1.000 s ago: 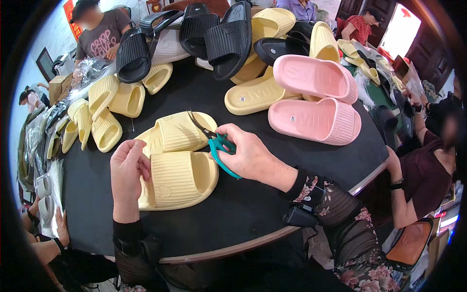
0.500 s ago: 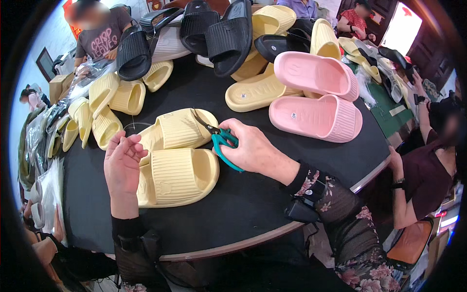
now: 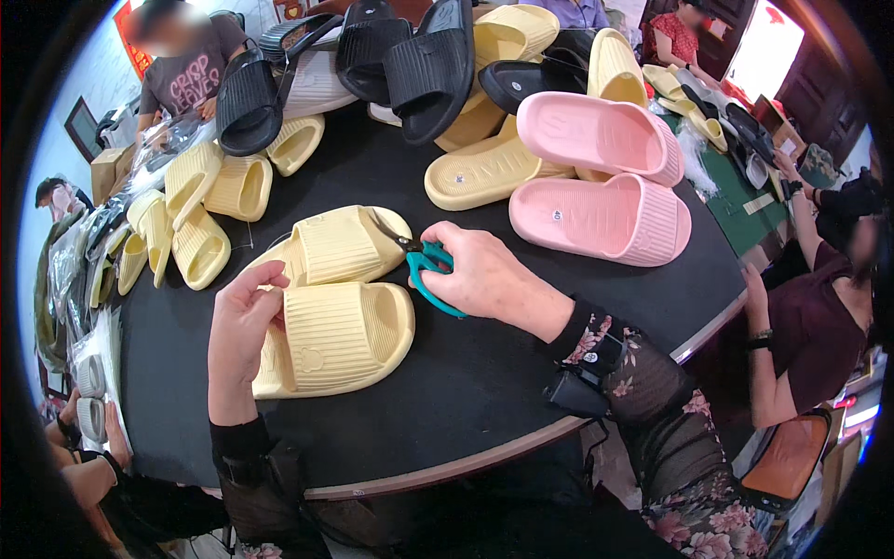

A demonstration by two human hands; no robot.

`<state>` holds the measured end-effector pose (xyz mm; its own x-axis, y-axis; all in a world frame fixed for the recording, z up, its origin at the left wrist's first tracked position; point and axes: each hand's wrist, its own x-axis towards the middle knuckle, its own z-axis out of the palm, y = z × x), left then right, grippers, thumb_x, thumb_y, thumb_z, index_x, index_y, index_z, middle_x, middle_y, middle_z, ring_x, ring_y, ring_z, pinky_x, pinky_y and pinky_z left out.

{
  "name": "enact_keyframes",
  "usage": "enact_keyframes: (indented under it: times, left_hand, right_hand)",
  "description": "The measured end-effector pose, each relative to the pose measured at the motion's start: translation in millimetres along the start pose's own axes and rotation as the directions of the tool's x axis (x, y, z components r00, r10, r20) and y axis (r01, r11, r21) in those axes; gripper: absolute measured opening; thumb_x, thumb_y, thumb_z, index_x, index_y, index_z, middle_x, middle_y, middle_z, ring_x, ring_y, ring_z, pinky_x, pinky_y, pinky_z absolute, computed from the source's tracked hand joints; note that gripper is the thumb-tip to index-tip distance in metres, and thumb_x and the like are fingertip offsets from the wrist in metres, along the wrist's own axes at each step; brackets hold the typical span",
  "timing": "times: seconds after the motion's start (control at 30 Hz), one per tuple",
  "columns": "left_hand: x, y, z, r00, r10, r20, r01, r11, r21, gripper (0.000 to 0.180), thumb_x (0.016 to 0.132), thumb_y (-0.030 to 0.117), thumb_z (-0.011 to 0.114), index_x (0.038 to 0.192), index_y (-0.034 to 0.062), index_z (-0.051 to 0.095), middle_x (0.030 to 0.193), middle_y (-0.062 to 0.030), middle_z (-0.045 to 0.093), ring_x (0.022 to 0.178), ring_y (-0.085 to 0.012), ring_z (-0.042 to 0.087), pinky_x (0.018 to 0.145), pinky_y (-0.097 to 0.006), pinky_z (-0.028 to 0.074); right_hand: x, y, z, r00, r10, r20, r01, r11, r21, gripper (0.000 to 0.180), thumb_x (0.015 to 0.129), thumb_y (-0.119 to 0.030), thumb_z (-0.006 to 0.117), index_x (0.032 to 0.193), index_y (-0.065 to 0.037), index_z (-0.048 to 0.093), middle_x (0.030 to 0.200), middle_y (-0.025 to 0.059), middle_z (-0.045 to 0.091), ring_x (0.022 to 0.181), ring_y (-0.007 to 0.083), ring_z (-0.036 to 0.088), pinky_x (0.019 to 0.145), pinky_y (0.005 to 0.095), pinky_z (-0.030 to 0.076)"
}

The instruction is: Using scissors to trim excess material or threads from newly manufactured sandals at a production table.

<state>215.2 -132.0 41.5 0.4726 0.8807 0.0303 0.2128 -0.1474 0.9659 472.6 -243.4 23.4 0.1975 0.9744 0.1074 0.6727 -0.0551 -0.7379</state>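
Observation:
Two pale yellow slide slippers lie side by side on the black tabletop in front of me, the nearer slipper (image 3: pixel 337 340) and the farther slipper (image 3: pixel 346 244). My right hand (image 3: pixel 498 279) grips a pair of scissors (image 3: pixel 431 272) with teal handles; the dark blades lie over the farther slipper's right end. My left hand (image 3: pixel 244 326) is at the left side of the pair, thumb and fingertips pinched together beside the nearer slipper's strap. What the pinch holds, if anything, is too small to make out. Part of both slippers' left ends is behind that hand.
Pink slippers (image 3: pixel 596 219) lie to the right, one leaning on the other. Black slippers (image 3: pixel 430 74) are heaped at the back, several yellow slippers (image 3: pixel 200 247) at the left. A co-worker (image 3: pixel 805 335) sits at the right; others work beyond the table (image 3: pixel 521 373).
My left hand has moved slightly right and down, its fingers closing from a loose curl into a pinch by the straps. The scissors stay almost in place in my right hand.

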Motion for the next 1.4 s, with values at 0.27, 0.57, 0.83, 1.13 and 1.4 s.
enact_keyframes:
  times: [0.27, 0.57, 0.83, 1.13, 1.4]
  left_hand:
    - [0.6, 0.6, 8.2, 0.989, -0.133, 0.067, 0.143, 0.976, -0.166, 0.029, 0.089, 0.006, 0.048, 0.114, -0.0058, 0.056, 0.102, -0.0105, 0.063, 0.078, -0.0109, 0.061, 0.068, -0.023, 0.049]
    - [-3.3, 2.2, 13.6, 0.967, -0.139, 0.212, 0.229, 0.839, -0.494, 0.034, 0.091, 0.008, 0.05, 0.121, -0.0074, 0.05, 0.108, -0.0137, 0.062, 0.096, -0.0168, 0.062, 0.082, -0.029, 0.051]
    - [-3.7, 5.2, 9.8, 0.997, 0.079, 0.019, -0.056, 0.829, -0.556, 0.035, 0.091, 0.005, 0.048, 0.124, -0.0073, 0.045, 0.115, -0.0144, 0.058, 0.102, -0.0188, 0.059, 0.089, -0.029, 0.047]
    - [-4.7, 5.5, 7.7, 0.975, 0.189, -0.113, -0.22, 0.814, -0.537, 0.039, 0.091, 0.003, 0.047, 0.128, -0.0078, 0.042, 0.121, -0.015, 0.054, 0.11, -0.0193, 0.054, 0.094, -0.03, 0.043]
    - [-5.5, 3.8, 8.8, 0.963, 0.225, -0.148, -0.27, 0.807, -0.525, 0.041, 0.091, 0.002, 0.048, 0.13, -0.0078, 0.04, 0.122, -0.0156, 0.054, 0.11, -0.0191, 0.054, 0.095, -0.03, 0.043]
  right_hand:
    - [-0.3, 1.4, 0.7, 0.997, -0.028, 0.079, 0.027, 1.0, 0.002, 0.041, 0.075, -0.022, 0.06, 0.107, 0.003, 0.057, 0.083, 0.0223, 0.064, 0.078, 0.033, 0.064, 0.072, 0.0375, 0.05]
    - [-7.8, -6.8, 6.3, 0.991, -0.09, 0.095, 0.082, 0.993, 0.086, 0.036, 0.078, -0.018, 0.06, 0.106, 0.005, 0.057, 0.083, 0.0212, 0.064, 0.074, 0.0305, 0.064, 0.07, 0.0353, 0.05]
    - [-6.7, -7.5, 9.3, 0.996, -0.093, 0.013, 0.085, 0.953, 0.291, 0.041, 0.081, -0.016, 0.066, 0.115, 0.0, 0.051, 0.083, 0.0086, 0.065, 0.076, 0.0095, 0.059, 0.069, 0.0271, 0.049]
    - [-21.3, -27.9, 10.4, 0.981, -0.143, 0.134, 0.1, 0.953, 0.285, 0.043, 0.079, -0.018, 0.068, 0.114, -0.001, 0.05, 0.085, 0.0073, 0.062, 0.077, 0.0137, 0.059, 0.071, 0.0297, 0.049]
    - [-21.4, -23.7, 14.5, 0.976, -0.188, 0.107, 0.16, 0.96, 0.228, 0.042, 0.08, -0.018, 0.065, 0.114, 0.001, 0.048, 0.085, 0.0112, 0.064, 0.076, 0.0183, 0.061, 0.071, 0.0316, 0.049]
